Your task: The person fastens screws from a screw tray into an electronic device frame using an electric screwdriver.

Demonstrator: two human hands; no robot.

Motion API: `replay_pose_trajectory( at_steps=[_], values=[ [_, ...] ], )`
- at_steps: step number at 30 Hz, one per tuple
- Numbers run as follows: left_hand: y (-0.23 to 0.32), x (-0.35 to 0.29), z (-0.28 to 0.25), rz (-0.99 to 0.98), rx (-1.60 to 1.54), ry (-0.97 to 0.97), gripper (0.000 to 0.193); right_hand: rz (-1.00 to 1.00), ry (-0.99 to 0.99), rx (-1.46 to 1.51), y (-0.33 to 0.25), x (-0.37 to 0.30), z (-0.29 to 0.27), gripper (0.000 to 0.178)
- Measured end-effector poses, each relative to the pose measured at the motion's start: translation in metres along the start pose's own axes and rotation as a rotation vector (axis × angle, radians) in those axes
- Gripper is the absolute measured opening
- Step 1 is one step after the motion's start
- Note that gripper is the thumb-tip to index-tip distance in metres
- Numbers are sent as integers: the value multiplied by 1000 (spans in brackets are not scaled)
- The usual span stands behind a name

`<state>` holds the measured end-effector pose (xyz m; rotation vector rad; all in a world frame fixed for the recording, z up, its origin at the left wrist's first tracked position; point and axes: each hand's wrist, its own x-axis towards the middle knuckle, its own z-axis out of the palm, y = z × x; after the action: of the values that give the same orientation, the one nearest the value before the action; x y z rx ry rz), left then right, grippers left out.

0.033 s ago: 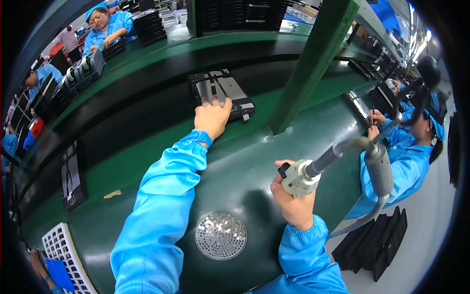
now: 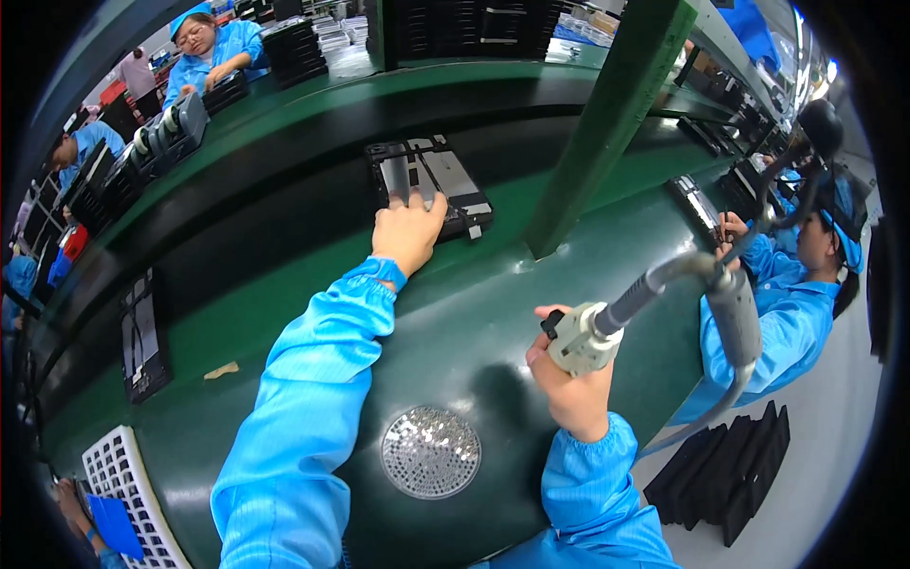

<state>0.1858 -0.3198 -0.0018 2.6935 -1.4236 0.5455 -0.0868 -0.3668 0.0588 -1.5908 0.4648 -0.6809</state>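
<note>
My left hand (image 2: 408,232) reaches far across the green bench and lies on the near edge of a flat black and silver panel (image 2: 431,180), fingers pressed onto it. The panel rests on the dark conveyor belt (image 2: 284,209). My right hand (image 2: 572,384) is closed around a pale grey electric screwdriver (image 2: 580,339), held above the bench with its grey hose (image 2: 725,303) curving off to the right. Both my sleeves are bright blue.
A round dish of small screws (image 2: 431,452) is sunk in the bench near me. A green post (image 2: 607,123) stands right of the panel. Another panel (image 2: 142,332) lies at left, above a white grid tray (image 2: 123,484). Co-workers in blue sit at right (image 2: 787,313) and across the belt (image 2: 213,47).
</note>
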Motion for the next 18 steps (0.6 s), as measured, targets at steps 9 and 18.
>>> replay_pose_trajectory(
  at_steps=[9, 18],
  values=[
    [-45, -185, -98, 47, 73, 325, 33, 5, -105, 113, 1, -6, 12, 43],
    [-5, -388, -163, -145, 137, 48, 29, -93, -149, 34, 8, -2, 22, 47]
  ],
)
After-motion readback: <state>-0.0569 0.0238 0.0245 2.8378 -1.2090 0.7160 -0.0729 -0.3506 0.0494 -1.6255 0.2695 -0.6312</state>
